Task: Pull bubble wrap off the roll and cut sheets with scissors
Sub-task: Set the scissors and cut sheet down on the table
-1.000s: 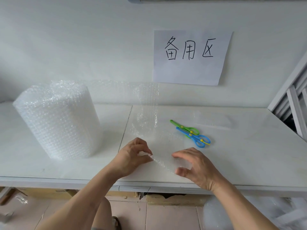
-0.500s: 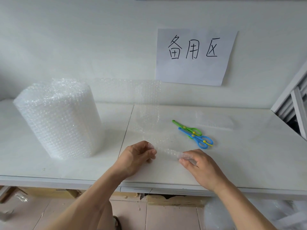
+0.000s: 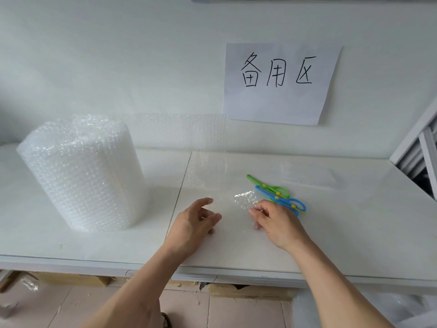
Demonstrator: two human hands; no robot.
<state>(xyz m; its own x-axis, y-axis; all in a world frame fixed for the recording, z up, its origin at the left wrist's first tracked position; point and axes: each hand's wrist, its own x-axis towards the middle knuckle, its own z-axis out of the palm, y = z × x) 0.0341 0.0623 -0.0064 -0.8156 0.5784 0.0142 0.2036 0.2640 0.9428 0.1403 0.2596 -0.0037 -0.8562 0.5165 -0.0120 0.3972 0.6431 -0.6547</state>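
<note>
At nine o'clock on the white table [image 3: 71, 245] stands the bubble wrap roll [image 3: 80, 171], upright on its end, bearing no label that can be read. From its top a loose sheet of bubble wrap [image 3: 201, 143] runs toward twelve o'clock along the wall, then drops onto the tabletop and spreads toward the hands; being clear on white, its edges are hard to follow, and where it ends near the table's front edge cannot be told.

At six o'clock the left hand [image 3: 194, 227] hovers low over the table, fingers loosely spread and slightly curled, holding nothing that can be seen. Just beside it, toward five o'clock, the right hand [image 3: 277, 224] has its fingers curled, and a crumpled, glinting fold of the sheet rises at its fingertips [image 3: 254, 213]; it seems to pinch that fold, though the clear film makes the grip uncertain.

Behind the right hand, toward two o'clock, lie the green scissors [image 3: 269, 187] and the blue scissors [image 3: 283, 201], touching or overlapping, the blue handle partly hidden by the knuckles. Farther toward three o'clock a faint cut sheet [image 3: 309, 176] lies flat.

On the wall at one o'clock hangs a paper sign [image 3: 279, 84] handwritten "备用区".
</note>
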